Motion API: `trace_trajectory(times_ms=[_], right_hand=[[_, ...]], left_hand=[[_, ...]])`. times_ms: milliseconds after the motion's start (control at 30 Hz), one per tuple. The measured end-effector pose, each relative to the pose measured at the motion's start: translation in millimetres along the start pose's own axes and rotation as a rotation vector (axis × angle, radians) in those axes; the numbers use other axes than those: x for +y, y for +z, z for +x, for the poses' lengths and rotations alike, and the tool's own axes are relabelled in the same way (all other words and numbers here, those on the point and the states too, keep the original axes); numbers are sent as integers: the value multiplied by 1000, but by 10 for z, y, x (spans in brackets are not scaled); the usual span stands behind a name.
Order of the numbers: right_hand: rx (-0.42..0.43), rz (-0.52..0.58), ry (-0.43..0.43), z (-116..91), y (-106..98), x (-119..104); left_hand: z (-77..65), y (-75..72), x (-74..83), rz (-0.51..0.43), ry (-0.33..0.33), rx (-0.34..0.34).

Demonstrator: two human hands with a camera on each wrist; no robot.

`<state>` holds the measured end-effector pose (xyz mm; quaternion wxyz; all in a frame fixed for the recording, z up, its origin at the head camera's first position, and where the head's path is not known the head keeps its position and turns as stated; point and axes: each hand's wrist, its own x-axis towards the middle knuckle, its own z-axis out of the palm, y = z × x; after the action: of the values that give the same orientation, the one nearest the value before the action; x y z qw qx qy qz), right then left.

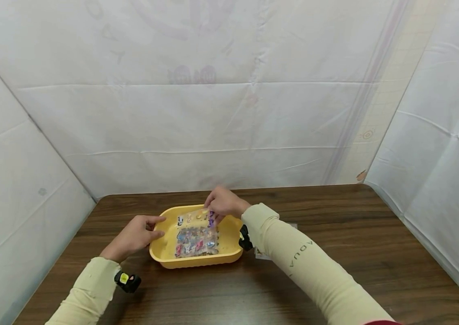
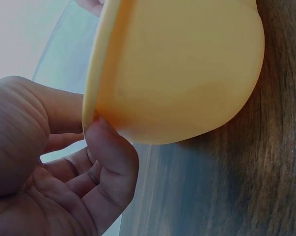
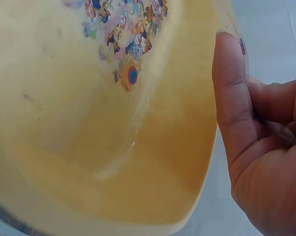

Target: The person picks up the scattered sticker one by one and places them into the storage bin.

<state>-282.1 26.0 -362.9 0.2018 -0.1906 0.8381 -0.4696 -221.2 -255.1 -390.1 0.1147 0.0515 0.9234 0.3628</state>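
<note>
A yellow plastic basin [image 1: 229,258] sits on the brown table. My left hand [image 1: 136,235] pinches its left rim; in the left wrist view the thumb and fingers lie on either side of the yellow wall [image 2: 187,73]. Inside the basin is a clear plastic packet of small colourful stickers [image 1: 195,243]. At the basin's far side, my right hand [image 1: 225,202] pinches the packet's upper right corner between thumb and finger. Several bright stickers [image 3: 133,42] show through the plastic in the right wrist view, where the right hand [image 3: 265,128] is beside the basin's rim.
Wood-grain table [image 1: 335,234] lies around the basin. A flat printed piece [image 1: 261,255] is partly hidden under the right forearm. White sheeting [image 1: 213,122] stands behind the table and at both sides.
</note>
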Motion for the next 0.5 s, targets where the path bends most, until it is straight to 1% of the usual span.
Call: trace_trajectory(times_ms=[167,333,500], right_hand=[[2,-25,4,19,49,-13],[0,-49,4,36,83,-1],[-6,-114,9,59,107,18]], left_hand=[[-8,1,0,0,-8,3],[-13,4,-3,-2,1,4],[-15,4,-8,-12,11,-3]])
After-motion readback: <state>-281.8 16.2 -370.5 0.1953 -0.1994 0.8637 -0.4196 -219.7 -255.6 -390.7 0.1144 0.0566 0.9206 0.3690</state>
